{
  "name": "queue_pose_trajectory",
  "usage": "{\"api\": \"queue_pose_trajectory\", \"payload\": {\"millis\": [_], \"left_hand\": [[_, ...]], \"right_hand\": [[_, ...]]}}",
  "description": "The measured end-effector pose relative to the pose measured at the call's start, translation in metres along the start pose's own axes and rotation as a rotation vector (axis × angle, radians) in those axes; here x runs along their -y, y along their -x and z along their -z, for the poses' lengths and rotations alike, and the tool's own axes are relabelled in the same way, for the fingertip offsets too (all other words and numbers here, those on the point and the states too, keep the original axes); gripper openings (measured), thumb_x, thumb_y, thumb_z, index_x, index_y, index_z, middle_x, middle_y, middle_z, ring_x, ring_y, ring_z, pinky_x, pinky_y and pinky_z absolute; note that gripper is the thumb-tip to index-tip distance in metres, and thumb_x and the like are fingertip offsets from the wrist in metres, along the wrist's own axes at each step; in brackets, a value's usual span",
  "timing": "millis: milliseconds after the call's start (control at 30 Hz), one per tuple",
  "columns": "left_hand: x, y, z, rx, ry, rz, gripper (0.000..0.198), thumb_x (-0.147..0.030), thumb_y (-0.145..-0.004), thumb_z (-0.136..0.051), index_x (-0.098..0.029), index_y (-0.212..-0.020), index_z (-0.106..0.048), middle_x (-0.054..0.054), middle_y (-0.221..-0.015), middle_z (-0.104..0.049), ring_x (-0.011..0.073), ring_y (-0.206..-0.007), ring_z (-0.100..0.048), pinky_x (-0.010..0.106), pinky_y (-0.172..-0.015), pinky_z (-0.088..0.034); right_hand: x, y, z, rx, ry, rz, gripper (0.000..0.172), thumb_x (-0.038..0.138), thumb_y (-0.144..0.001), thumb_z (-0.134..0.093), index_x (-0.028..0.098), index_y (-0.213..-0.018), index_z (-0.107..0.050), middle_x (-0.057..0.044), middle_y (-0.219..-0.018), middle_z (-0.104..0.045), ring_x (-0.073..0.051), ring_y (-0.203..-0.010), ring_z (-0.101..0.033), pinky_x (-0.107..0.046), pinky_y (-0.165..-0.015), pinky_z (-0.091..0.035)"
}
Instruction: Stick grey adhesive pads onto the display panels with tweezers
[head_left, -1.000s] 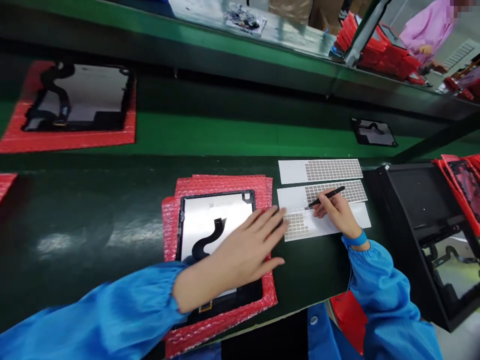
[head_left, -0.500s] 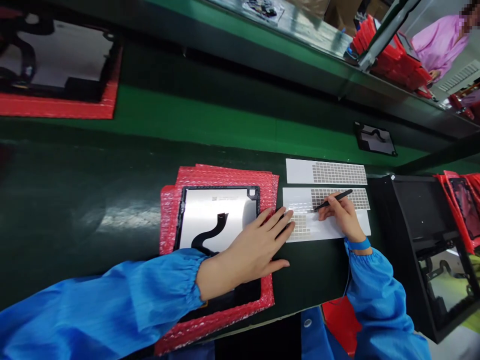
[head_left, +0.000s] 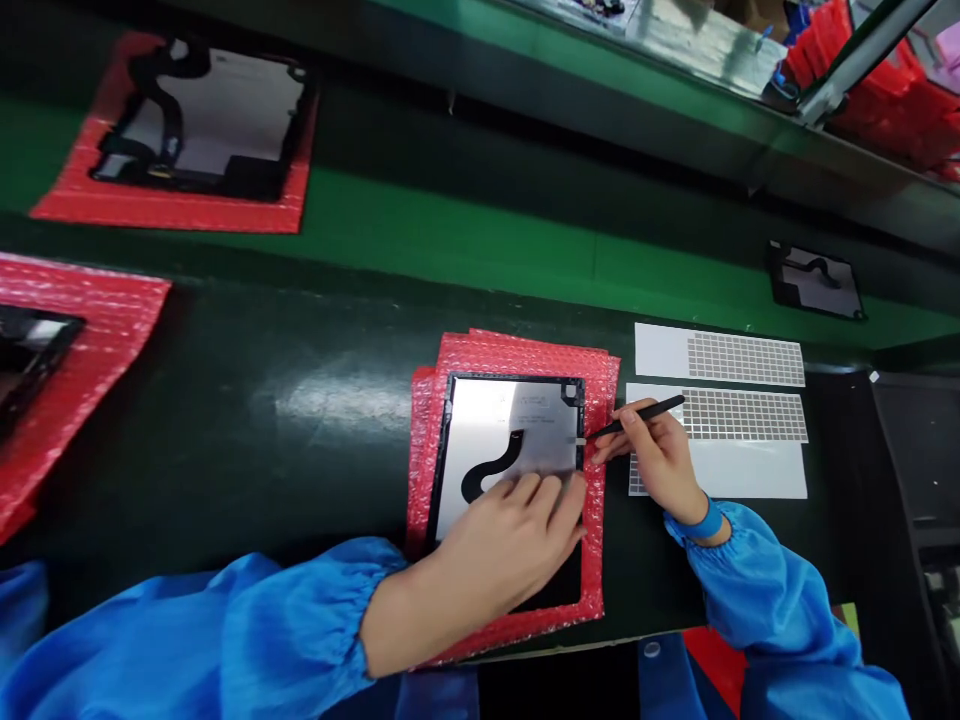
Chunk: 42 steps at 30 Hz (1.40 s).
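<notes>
A silver panel with a black frame and a curved black flex cable (head_left: 510, 440) lies on red bubble wrap (head_left: 457, 365) on the dark bench. My left hand (head_left: 517, 540) lies flat on the panel's lower right part, fingers spread. My right hand (head_left: 652, 455) grips black tweezers (head_left: 637, 413). The tweezer tip carries a small grey square to the panel's right edge. To the right lie white sheets of small grey stickers (head_left: 742, 415).
Another panel on red wrap (head_left: 187, 130) sits on the green conveyor at far left, and a third (head_left: 52, 340) at the left edge. A small black panel (head_left: 814, 280) lies far right. A black tray (head_left: 919, 440) stands at right. Red stacks (head_left: 892, 90) sit on the far shelf.
My right hand moved the tweezers from the sticker sheet left to the panel's right edge. My left hand slid off the sheet onto the panel. The camera view shifted left.
</notes>
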<state>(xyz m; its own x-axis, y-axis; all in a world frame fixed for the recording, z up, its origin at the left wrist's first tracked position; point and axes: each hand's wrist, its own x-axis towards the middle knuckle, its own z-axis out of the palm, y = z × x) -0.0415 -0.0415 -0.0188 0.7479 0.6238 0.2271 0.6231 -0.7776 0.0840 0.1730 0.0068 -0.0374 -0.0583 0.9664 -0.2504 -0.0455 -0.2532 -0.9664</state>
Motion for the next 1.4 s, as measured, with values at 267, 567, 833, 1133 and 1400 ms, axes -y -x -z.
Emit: {"api": "queue_pose_trajectory", "payload": {"millis": [267, 567, 833, 1133, 1400], "left_hand": [[0.003, 0.008, -0.006, 0.084, -0.065, 0.051, 0.046, -0.036, -0.098, -0.07, -0.01, -0.135, -0.067, 0.011, -0.1, -0.071, 0.0236, -0.087, -0.066, 0.034, -0.062, -0.051], [0.002, 0.01, -0.004, 0.102, -0.079, 0.083, 0.043, -0.036, -0.102, -0.063, -0.012, -0.137, -0.065, 0.01, -0.1, -0.069, 0.0217, -0.088, -0.065, 0.032, -0.061, -0.049], [0.004, 0.008, -0.003, 0.118, -0.042, 0.074, 0.044, -0.032, -0.102, -0.062, -0.009, -0.14, -0.063, 0.011, -0.101, -0.069, 0.0239, -0.089, -0.067, 0.033, -0.058, -0.052], [0.009, 0.005, -0.001, 0.148, -0.026, 0.086, 0.049, -0.033, -0.1, -0.066, -0.01, -0.142, -0.064, 0.01, -0.102, -0.072, 0.0235, -0.09, -0.069, 0.032, -0.061, -0.055], [0.016, -0.007, 0.005, 0.081, 0.128, 0.053, 0.039, -0.031, -0.103, -0.057, -0.007, -0.134, -0.065, 0.015, -0.11, -0.07, 0.0274, -0.095, -0.07, 0.036, -0.065, -0.06]], "right_hand": [[-0.003, 0.013, -0.003, 0.042, -0.016, -0.034, 0.034, 0.054, -0.1, -0.071, 0.022, -0.098, -0.06, -0.002, -0.071, -0.079, -0.021, -0.057, -0.079, -0.03, -0.055, -0.066], [-0.008, 0.016, -0.005, 0.042, -0.028, -0.047, 0.031, 0.051, -0.101, -0.071, 0.022, -0.098, -0.06, -0.002, -0.073, -0.08, -0.021, -0.061, -0.08, -0.032, -0.06, -0.069], [-0.005, 0.017, -0.005, 0.031, 0.032, -0.066, 0.035, 0.057, -0.099, -0.069, 0.023, -0.099, -0.06, -0.003, -0.074, -0.079, -0.022, -0.062, -0.08, -0.034, -0.061, -0.07], [-0.001, 0.015, -0.004, -0.003, 0.019, -0.031, 0.032, 0.053, -0.099, -0.071, 0.022, -0.099, -0.063, -0.002, -0.071, -0.079, -0.022, -0.059, -0.08, -0.034, -0.059, -0.069], [0.025, 0.051, 0.078, -0.192, 0.186, 0.118, 0.023, 0.046, -0.102, -0.07, 0.023, -0.099, -0.069, -0.005, -0.075, -0.08, -0.025, -0.06, -0.079, -0.038, -0.054, -0.067]]}}
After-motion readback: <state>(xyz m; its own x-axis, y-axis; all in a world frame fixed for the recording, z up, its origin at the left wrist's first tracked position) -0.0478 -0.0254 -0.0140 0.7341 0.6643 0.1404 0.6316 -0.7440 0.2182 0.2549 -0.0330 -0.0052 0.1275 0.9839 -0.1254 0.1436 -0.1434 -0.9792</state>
